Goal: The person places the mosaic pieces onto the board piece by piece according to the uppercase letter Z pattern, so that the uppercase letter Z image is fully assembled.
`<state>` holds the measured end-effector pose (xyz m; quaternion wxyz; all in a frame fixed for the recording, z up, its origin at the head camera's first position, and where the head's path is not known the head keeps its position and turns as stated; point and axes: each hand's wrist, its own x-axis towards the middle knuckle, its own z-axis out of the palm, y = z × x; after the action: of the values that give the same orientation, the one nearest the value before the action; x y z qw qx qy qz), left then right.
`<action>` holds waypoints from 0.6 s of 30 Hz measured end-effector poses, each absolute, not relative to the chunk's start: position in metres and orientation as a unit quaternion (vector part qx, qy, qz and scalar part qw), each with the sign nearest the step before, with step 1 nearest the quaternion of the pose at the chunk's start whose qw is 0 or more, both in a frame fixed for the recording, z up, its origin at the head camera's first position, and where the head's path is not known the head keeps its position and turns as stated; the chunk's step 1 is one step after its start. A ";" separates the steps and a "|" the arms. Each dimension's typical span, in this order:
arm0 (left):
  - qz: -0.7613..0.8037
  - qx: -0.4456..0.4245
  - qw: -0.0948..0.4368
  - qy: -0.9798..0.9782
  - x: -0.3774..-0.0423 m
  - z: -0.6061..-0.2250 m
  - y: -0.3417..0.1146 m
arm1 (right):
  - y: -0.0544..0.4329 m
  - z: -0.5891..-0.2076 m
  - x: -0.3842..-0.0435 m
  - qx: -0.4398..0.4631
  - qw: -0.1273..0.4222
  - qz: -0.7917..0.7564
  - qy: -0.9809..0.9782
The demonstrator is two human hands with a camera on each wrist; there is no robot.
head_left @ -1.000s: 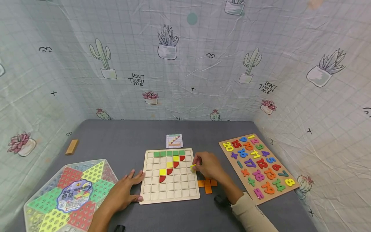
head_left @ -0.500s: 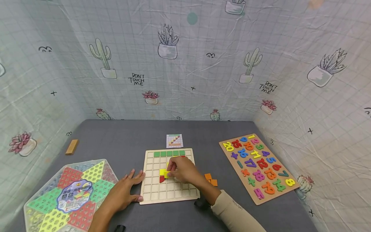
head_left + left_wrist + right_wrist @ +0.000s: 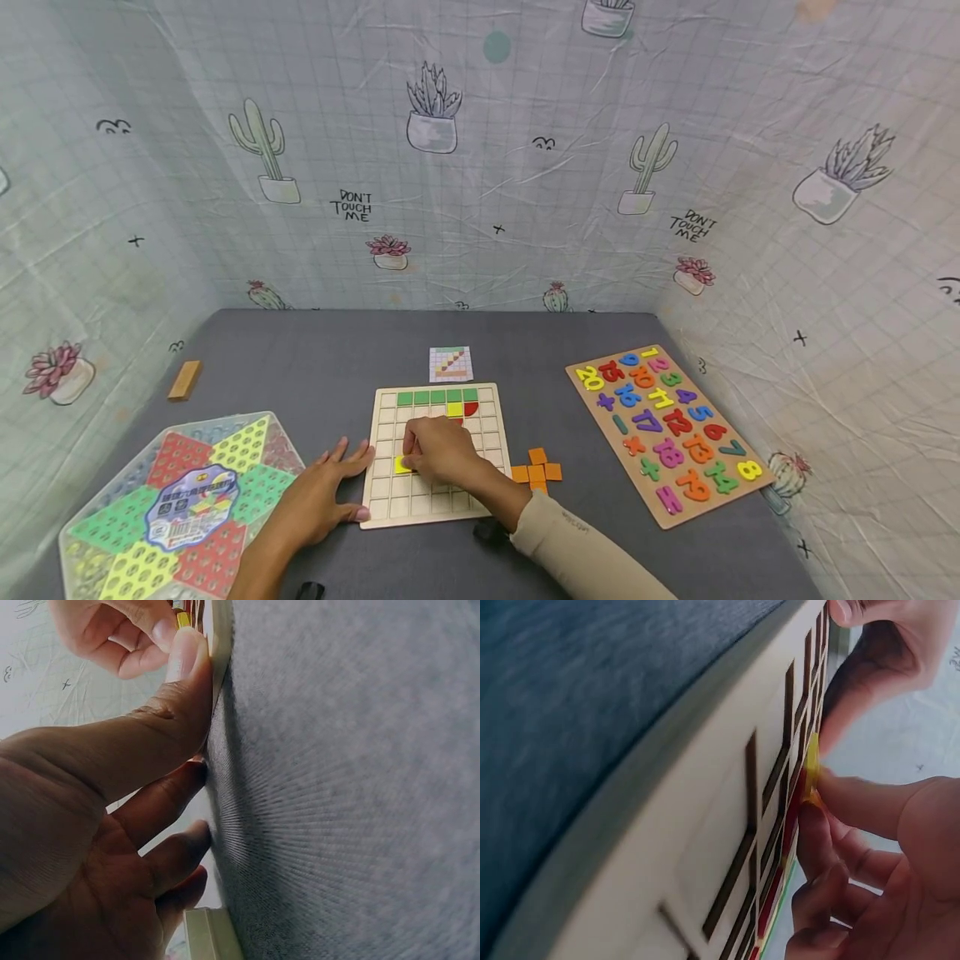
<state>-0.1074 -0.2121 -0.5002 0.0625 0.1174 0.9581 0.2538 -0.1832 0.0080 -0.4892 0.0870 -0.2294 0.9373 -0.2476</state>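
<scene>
A wooden grid board (image 3: 491, 433) lies in the middle of the table in the head view. Along its top row sit several green square tiles (image 3: 438, 397); below them are a yellow square tile (image 3: 454, 409) and a red quarter-round tile (image 3: 471, 408). My right hand (image 3: 442, 450) pinches another yellow square tile (image 3: 402, 465) at the board's left-centre cells and covers the tiles beneath it. The right wrist view shows this held tile (image 3: 811, 757) between thumb and finger, against the board. My left hand (image 3: 322, 492) rests at the board's left edge, fingers spread, thumb touching the lower corner.
Several orange square tiles (image 3: 536, 472) lie right of the board. Behind it is a small pattern card (image 3: 450, 365). A number puzzle board (image 3: 667, 433) lies at the right, a hexagonal game box (image 3: 247, 429) at the left. A wooden block (image 3: 184, 381) sits farther back.
My right hand has carried the yellow tile from the board's right edge leftward across the grid, to the left-centre cells. The left hand has stayed at the board's edge.
</scene>
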 end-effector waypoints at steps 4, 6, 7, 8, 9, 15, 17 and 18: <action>0.254 0.119 0.060 0.958 -0.107 -0.500 -0.212 | 0.003 -0.492 -0.183 -0.236 0.078 -0.232 0.940; 0.255 0.120 0.059 0.958 -0.107 -0.500 -0.212 | 0.003 -0.491 -0.182 -0.237 0.077 -0.230 0.941; 0.255 0.120 0.059 0.958 -0.106 -0.500 -0.212 | 0.003 -0.490 -0.182 -0.239 0.077 -0.229 0.941; 0.256 0.120 0.059 0.957 -0.106 -0.499 -0.212 | 0.004 -0.490 -0.182 -0.240 0.078 -0.231 0.940; 0.256 0.119 0.059 0.958 -0.106 -0.499 -0.212 | 0.005 -0.489 -0.182 -0.242 0.081 -0.235 0.938; 0.254 0.119 0.063 0.958 -0.107 -0.501 -0.212 | 0.022 -0.478 -0.178 -0.244 0.105 -0.279 0.923; 0.254 0.117 0.066 0.958 -0.108 -0.500 -0.212 | 0.031 -0.472 -0.178 -0.240 0.108 -0.288 0.921; 0.254 0.116 0.067 0.958 -0.108 -0.500 -0.212 | 0.036 -0.470 -0.178 -0.237 0.107 -0.291 0.921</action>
<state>-0.1078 -0.2123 -0.5001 0.0670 0.1157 0.9580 0.2536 -0.1777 0.0356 -0.4702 0.1069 -0.2368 0.9207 -0.2912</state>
